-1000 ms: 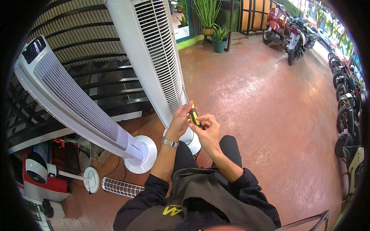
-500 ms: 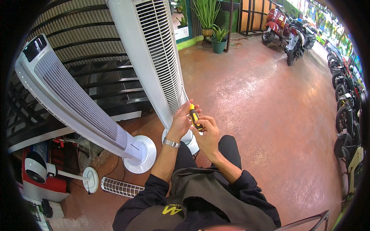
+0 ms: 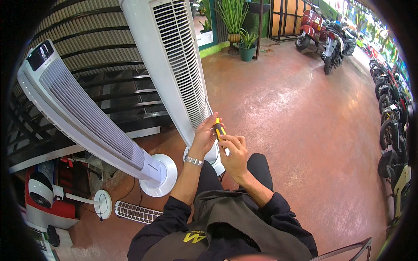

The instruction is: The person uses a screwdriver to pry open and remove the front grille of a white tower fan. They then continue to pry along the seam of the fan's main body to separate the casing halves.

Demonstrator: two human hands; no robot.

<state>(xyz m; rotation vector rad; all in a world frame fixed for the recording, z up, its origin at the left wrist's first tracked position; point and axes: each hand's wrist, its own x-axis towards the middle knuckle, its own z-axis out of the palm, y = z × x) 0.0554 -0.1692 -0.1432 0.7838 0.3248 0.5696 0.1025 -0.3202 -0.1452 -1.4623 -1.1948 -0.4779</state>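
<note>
A yellow and black screwdriver (image 3: 220, 130) points up and away from me, its thin shaft reaching the right edge of a white tower fan (image 3: 163, 65). My left hand (image 3: 205, 135), with a metal watch on the wrist, is closed around the front of the handle and the shaft. Behind it, the fingers of my right hand (image 3: 234, 153) grip the handle's rear end. The tower fan stands in front of me with its slatted grille facing right. Whether the screwdriver's tip sits in a screw is too small to tell.
At my left another tower fan (image 3: 93, 113) stands on a round base. A white grille panel (image 3: 137, 212) lies on the floor beside a small pedestal fan (image 3: 102, 203). Potted plants (image 3: 247, 45), a red scooter (image 3: 311, 27) and a motorcycle (image 3: 333, 45) stand farther off. More motorcycles line the right.
My right hand's fingers have shifted and turned on the screwdriver handle, and the handle has rotated slightly. My left hand and the fans stay nearly in place.
</note>
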